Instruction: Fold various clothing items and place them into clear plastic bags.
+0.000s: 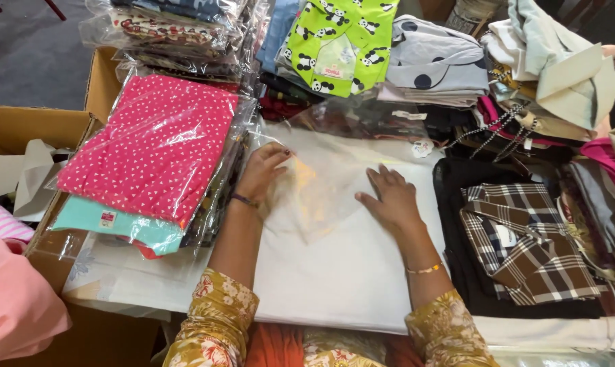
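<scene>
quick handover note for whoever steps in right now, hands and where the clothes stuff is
Left hand: fingers curled at the edge of a thin clear plastic bag, apparently pinching it.
Right hand: flat, palm down, on the bag's right side.
The bag lies on a folded white cloth in the middle of the table; something faintly yellow shows through it.
Done: a bagged pink dotted garment tops the stack at left.
Left: the brown checked shirt at right and the loose folded clothes behind it are unbagged.
</scene>
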